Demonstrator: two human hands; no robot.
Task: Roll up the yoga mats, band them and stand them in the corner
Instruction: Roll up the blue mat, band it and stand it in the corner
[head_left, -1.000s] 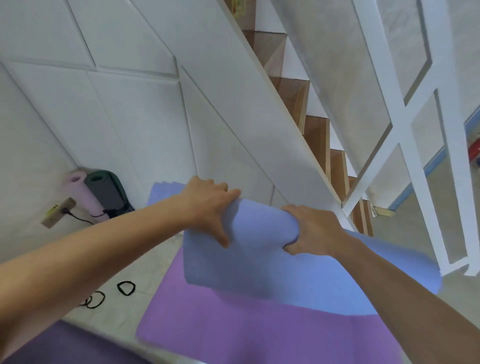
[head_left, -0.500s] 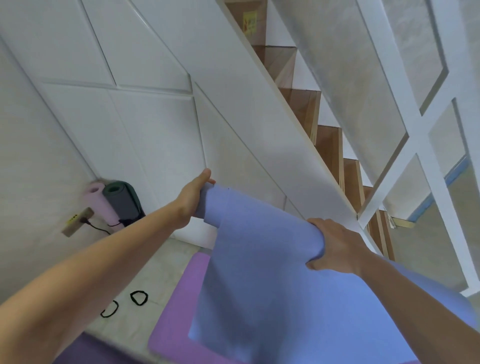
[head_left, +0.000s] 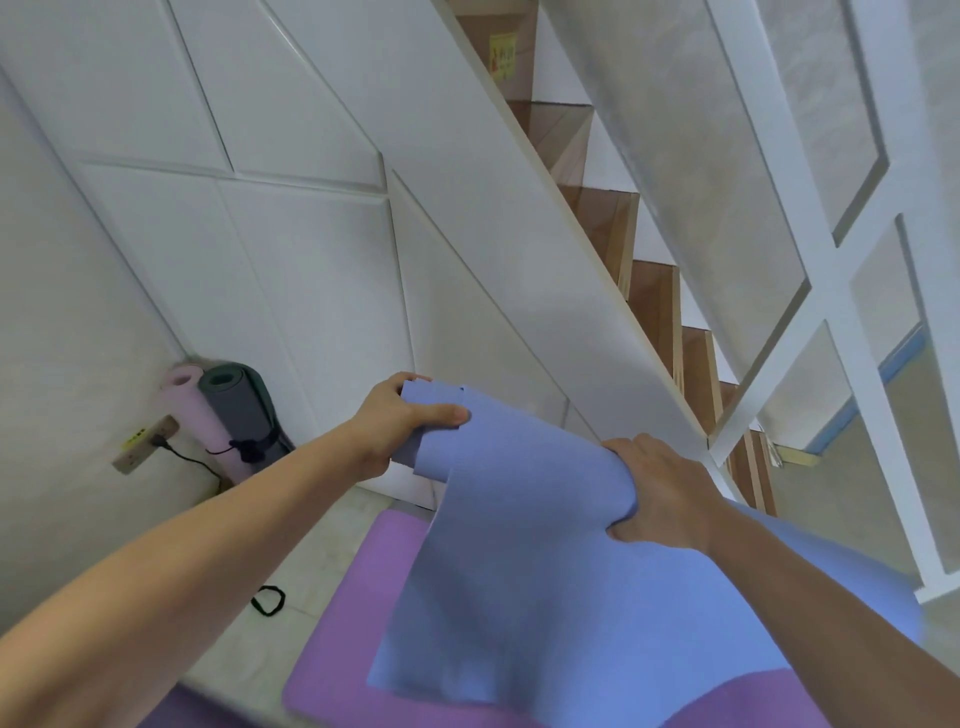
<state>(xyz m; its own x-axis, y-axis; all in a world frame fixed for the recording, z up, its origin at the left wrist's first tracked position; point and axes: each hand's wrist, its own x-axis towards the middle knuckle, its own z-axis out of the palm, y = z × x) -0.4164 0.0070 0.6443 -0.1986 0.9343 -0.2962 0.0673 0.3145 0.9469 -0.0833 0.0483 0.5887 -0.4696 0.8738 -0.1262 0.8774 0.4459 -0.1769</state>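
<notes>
The blue mat is held up above the purple mat on the floor, its top edge gripped by the left hand and right hand, set apart.

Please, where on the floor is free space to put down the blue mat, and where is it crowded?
Bare tile lies between the purple mat and the left wall, holding only a black band. The corner is crowded: pink roll, grey roll, plugged socket. Both the left hand and right hand grip the blue mat above the purple one.
</notes>
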